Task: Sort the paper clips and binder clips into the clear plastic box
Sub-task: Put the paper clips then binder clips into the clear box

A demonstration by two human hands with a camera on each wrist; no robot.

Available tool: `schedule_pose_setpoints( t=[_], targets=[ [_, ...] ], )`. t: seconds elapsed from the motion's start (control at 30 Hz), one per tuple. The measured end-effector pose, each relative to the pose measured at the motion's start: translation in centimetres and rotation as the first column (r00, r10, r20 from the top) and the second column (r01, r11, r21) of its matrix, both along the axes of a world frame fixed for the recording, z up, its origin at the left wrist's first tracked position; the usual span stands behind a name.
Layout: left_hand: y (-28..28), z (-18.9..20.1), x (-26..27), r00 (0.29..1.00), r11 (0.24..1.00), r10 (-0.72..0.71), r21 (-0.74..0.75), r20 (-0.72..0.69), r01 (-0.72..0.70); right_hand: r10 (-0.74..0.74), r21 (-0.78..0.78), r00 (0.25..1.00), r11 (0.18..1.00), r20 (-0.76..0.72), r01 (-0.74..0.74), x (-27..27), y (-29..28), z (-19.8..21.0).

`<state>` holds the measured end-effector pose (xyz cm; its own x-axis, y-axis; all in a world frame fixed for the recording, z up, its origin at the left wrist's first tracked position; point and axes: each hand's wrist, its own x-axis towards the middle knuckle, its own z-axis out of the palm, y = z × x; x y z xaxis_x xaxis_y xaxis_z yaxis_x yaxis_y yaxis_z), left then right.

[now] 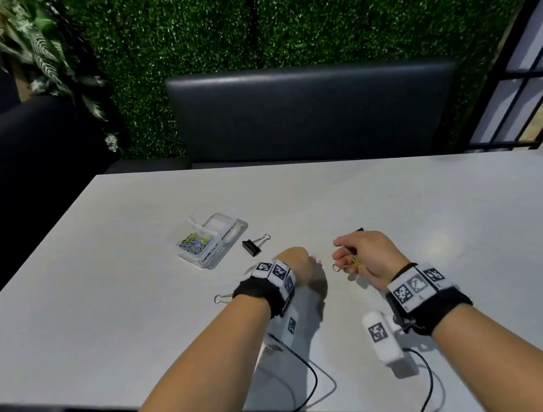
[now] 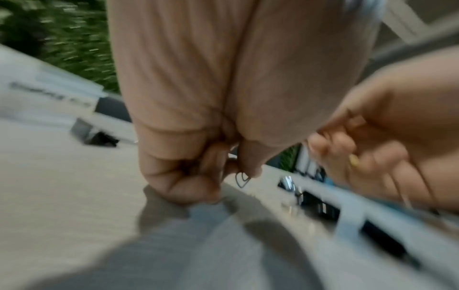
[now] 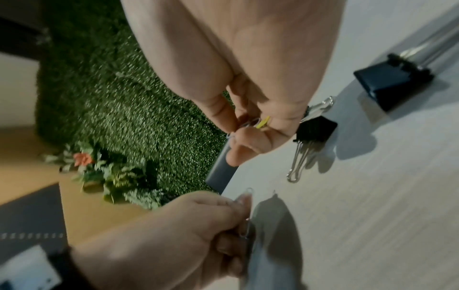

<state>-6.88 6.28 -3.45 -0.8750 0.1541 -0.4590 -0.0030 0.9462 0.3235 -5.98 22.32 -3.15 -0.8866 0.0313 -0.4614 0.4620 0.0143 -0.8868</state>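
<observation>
The clear plastic box [image 1: 229, 234] stands open at mid table, with coloured paper clips in its left compartment. My left hand [image 1: 308, 260] hovers low over the table and pinches a silver paper clip [image 3: 246, 213] between thumb and fingers; the clip's wire loop [image 2: 242, 179] also pokes out below my left hand [image 2: 231, 168]. My right hand [image 1: 343, 253] is just to its right, fingers curled round a yellow paper clip [image 3: 263, 121] and a silver one. Two black binder clips [image 3: 315, 129] [image 3: 392, 86] lie on the table by my right hand [image 3: 248, 127].
Another black binder clip [image 1: 254, 244] lies just right of the box. A silver clip handle [image 1: 222, 298] shows beside my left wristband. A dark bench back [image 1: 312, 107] and a green hedge wall stand beyond the table's far edge. Cables trail off the near edge.
</observation>
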Motion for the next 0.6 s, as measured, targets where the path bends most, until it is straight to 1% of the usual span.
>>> schedule_pose_setpoints(
  t=[0.03, 0.07, 0.1, 0.13, 0.17, 0.2, 0.23, 0.27, 0.37, 0.43, 0.47, 0.53, 0.57, 0.6],
  targets=[
    [-0.9, -0.3, -0.4, 0.998, 0.991, 0.060, 0.117, 0.033, -0.064, -0.010, -0.034, 1.000, 0.999, 0.014, 0.010, 0.0, 0.0, 0.1],
    [-1.8, -0.6, -0.7, 0.987, 0.937, 0.130, 0.312, 0.098, -0.154, -0.013, -0.058, 0.999, 0.998, 0.029, 0.015, -0.1, -0.1, 0.2],
    [-2.5, -0.7, -0.8, 0.958, 0.800, 0.210, 0.529, 0.196, -0.284, -0.012, -0.087, 0.999, 0.996, 0.042, 0.016, -0.3, -0.3, 0.3],
    [-3.0, -0.7, -0.9, 0.908, 0.594, 0.286, 0.687, 0.307, -0.419, -0.005, -0.111, 0.999, 0.994, 0.051, 0.011, -0.5, -0.6, 0.5],
    [-3.4, -0.6, -1.0, 0.847, 0.375, 0.350, 0.768, 0.401, -0.519, 0.009, -0.130, 0.998, 0.991, 0.057, -0.002, -0.7, -1.2, 0.7],
    [-3.9, -0.3, -1.0, 0.785, 0.204, 0.404, 0.790, 0.470, -0.578, 0.030, -0.142, 0.998, 0.990, 0.061, -0.021, -1.1, -1.9, 1.0],
    [-4.5, 0.2, -0.9, 0.734, 0.081, 0.438, 0.790, 0.519, -0.607, 0.048, -0.164, 0.997, 0.986, 0.060, -0.038, -1.4, -2.9, 1.3],
    [-5.1, 0.9, -0.6, 0.705, 0.005, 0.444, 0.785, 0.553, -0.619, 0.060, -0.196, 0.997, 0.979, 0.055, -0.049, -1.8, -4.0, 1.7],
    [-8.4, 2.4, -0.3, 0.683, -0.132, 0.436, 0.792, 0.586, -0.595, 0.089, -0.307, 0.995, 0.949, 0.037, -0.074, -3.3, -7.8, 2.7],
    [-11.4, 3.3, -0.4, 0.651, -0.247, 0.464, 0.793, 0.601, -0.557, 0.148, -0.357, 0.988, 0.926, 0.053, -0.120, -4.3, -10.8, 3.4],
    [-13.0, 3.7, -0.7, 0.619, -0.308, 0.489, 0.786, 0.614, -0.536, 0.181, -0.381, 0.981, 0.914, 0.064, -0.144, -4.8, -12.3, 3.6],
    [-16.2, 3.8, -1.8, 0.525, -0.438, 0.523, 0.740, 0.671, -0.510, 0.246, -0.431, 0.965, 0.883, 0.090, -0.185, -6.0, -15.2, 4.1],
    [-17.6, 3.8, -2.4, 0.478, -0.482, 0.535, 0.716, 0.697, -0.505, 0.272, -0.448, 0.957, 0.872, 0.104, -0.199, -6.5, -16.5, 4.3],
    [-18.6, 3.8, -2.9, 0.437, -0.500, 0.553, 0.702, 0.709, -0.508, 0.294, -0.453, 0.949, 0.866, 0.117, -0.212, -7.0, -17.8, 4.6]
  ],
)
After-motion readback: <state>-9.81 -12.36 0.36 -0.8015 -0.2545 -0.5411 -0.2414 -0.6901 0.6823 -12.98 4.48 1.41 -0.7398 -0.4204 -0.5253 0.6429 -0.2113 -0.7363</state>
